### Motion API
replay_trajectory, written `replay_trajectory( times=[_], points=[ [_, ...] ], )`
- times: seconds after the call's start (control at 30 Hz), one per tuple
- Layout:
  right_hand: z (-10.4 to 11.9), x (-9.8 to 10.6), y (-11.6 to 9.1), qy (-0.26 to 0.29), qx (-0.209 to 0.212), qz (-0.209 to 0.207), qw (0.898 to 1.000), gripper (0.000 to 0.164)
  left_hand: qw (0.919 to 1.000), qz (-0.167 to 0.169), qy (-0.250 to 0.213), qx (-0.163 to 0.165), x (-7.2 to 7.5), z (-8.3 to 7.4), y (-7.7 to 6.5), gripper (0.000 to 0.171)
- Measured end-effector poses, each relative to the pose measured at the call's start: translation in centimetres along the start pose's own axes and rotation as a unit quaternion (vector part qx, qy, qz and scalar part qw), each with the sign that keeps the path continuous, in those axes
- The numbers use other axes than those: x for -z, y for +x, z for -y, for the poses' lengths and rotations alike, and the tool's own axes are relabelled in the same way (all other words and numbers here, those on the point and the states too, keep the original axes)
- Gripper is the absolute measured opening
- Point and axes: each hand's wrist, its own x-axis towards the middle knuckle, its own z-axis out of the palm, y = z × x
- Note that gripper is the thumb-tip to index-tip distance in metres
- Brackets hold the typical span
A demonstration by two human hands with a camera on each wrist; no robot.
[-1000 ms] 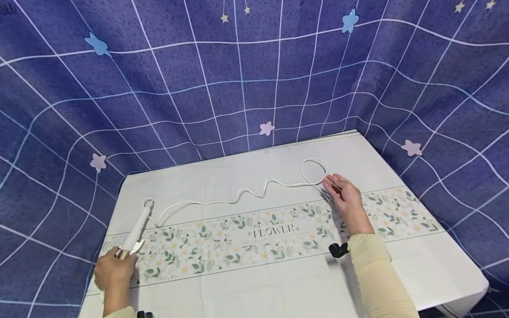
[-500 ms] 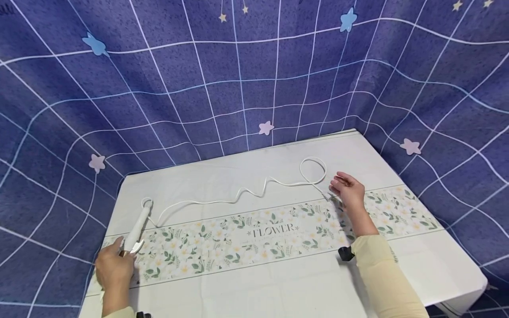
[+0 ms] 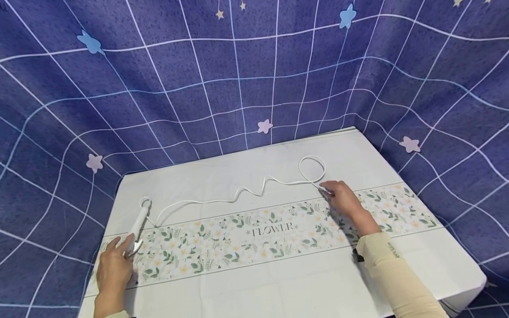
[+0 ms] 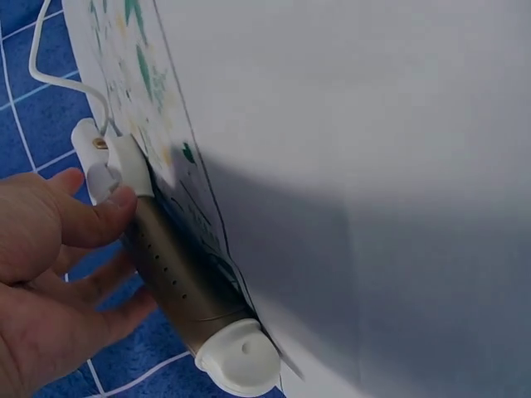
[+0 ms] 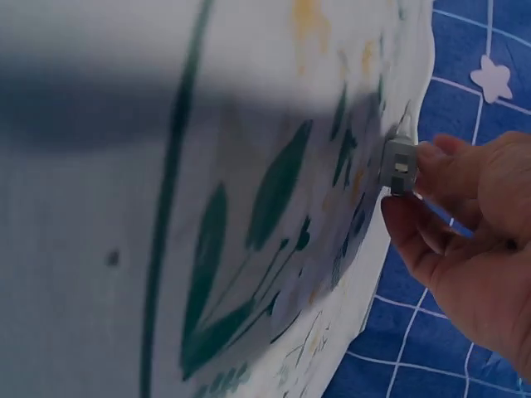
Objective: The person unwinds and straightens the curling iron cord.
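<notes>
A white curling iron (image 3: 138, 222) lies at the left end of the table, its bronze barrel (image 4: 178, 265) and white end cap (image 4: 243, 358) showing in the left wrist view. My left hand (image 3: 114, 267) rests loosely against it, a fingertip on the white clip and other fingers beside the barrel. Over the flower band on the right, my right hand (image 3: 345, 201) pinches the metal USB plug (image 5: 400, 168) between thumb and finger. From the iron's handle a thin white cord (image 3: 207, 202) runs in waves across the table, with a loop close to the right hand.
A white tablecloth (image 3: 238, 282) with a printed flower band covers the table. Blue gridded curtains with stars (image 3: 254, 66) stand along the back and sides. The curling iron lies near the table's left edge.
My right hand drew back from the cord, leaving its plug end bare, then came down to the left and took the plug. Left-hand fingers have loosened and spread on the curling iron.
</notes>
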Motion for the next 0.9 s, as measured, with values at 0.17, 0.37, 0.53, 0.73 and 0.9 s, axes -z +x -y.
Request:
replay_trajectory(
  times=[0.17, 0.37, 0.53, 0.73, 0.9],
  points=[
    [0.2, -0.2, -0.2, -0.062, 0.042, 0.019, 0.997, 0.043, 0.9999, 0.011, 0.007, -0.006, -0.3, 0.1, 0.0, 0.059],
    [0.4, 0.1, 0.0, -0.108, 0.039, 0.046, 0.992, 0.040, 0.9997, 0.013, 0.017, -0.010, -0.5, 0.0, -0.1, 0.061],
    [0.1, 0.8, 0.0, -0.118, 0.012, 0.072, 0.990, 0.041, 0.9996, 0.013, 0.019, -0.013, -0.5, 0.0, -0.2, 0.060],
    [-1.3, 2.2, -0.4, -0.122, -0.042, 0.087, 0.988, 0.040, 0.9996, 0.004, 0.017, -0.021, -0.4, 0.0, -0.3, 0.059],
    [-3.4, 3.5, -1.1, -0.127, -0.048, 0.068, 0.988, 0.040, 0.9997, -0.001, 0.009, -0.022, -0.2, 0.0, -0.2, 0.059]
  ],
)
